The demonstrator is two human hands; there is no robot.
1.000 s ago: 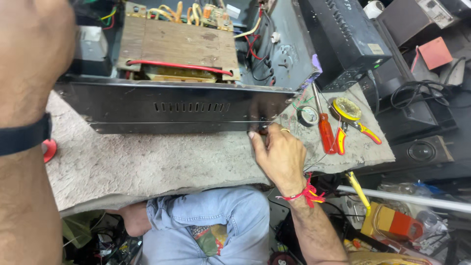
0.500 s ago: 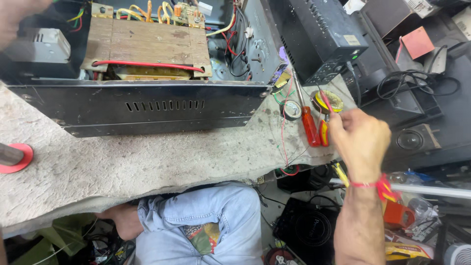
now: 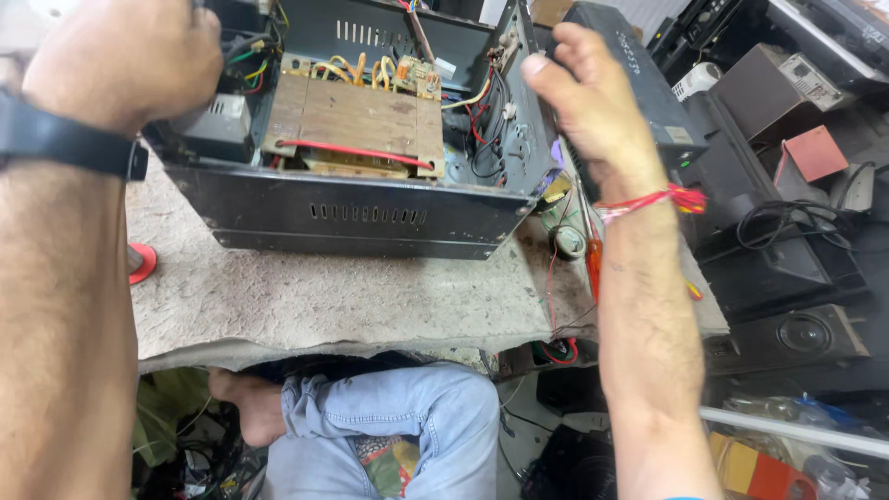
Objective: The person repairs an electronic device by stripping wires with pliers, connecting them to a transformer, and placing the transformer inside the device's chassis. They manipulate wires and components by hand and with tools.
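Open black metal chassis (image 3: 370, 218) lies between hands, long axis L-R; left hand (image 3: 120, 60) closed at its rear-left corner, grip contents not visible, right hand (image 3: 593, 111) spread, nothing held, just beside its right end.

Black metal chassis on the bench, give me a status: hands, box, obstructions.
Left hand gripping the open black metal chassis at its left corner. Right hand open, at its right wall. Orange-handled screwdriver lies beside.
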